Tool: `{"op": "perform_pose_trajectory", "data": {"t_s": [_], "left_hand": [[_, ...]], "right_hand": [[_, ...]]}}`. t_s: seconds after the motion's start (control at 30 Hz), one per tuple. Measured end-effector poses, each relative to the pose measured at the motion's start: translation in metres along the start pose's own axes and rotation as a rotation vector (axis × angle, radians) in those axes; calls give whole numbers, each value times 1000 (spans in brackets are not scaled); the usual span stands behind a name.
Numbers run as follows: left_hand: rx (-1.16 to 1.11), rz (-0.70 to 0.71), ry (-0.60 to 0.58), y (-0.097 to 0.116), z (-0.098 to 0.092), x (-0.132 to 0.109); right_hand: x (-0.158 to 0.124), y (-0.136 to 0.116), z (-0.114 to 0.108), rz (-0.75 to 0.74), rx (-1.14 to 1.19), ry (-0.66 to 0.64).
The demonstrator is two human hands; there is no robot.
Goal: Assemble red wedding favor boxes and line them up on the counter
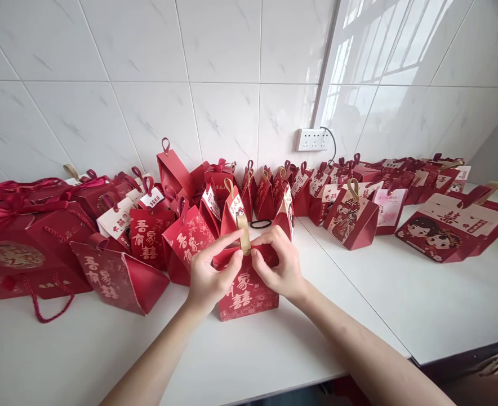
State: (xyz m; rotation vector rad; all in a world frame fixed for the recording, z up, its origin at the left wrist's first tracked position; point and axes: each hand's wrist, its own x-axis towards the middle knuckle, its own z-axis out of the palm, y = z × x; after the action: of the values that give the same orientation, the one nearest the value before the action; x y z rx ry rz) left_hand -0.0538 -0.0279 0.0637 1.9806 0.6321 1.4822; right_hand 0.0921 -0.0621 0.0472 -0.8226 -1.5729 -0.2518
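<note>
A red gift box (249,296) with pale Chinese characters stands upright on the white table in front of me. A gold ribbon loop (244,232) rises from the middle of its top edge. My left hand (213,268) pinches the top edge just left of the ribbon, thumb in front and index finger behind. Just right of the ribbon, my right hand (279,262) pinches the same edge in the same way. The hands cover the box's upper corners and part of its lettering.
Many red gift boxes line the wall, among them a tilted box (120,276) at left and a box with cartoon faces (447,228) at right. A black ring (261,224) lies behind my right hand. A power strip (314,140) is on the tiled wall.
</note>
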Motion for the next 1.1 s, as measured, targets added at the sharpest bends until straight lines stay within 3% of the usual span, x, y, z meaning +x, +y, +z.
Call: {"op": "perform_pose_trajectory", "data": {"t_s": [1.1], "left_hand": [[29, 3, 20, 0, 0, 0]], "right_hand": [[1, -2, -1, 2, -4, -6]]}}
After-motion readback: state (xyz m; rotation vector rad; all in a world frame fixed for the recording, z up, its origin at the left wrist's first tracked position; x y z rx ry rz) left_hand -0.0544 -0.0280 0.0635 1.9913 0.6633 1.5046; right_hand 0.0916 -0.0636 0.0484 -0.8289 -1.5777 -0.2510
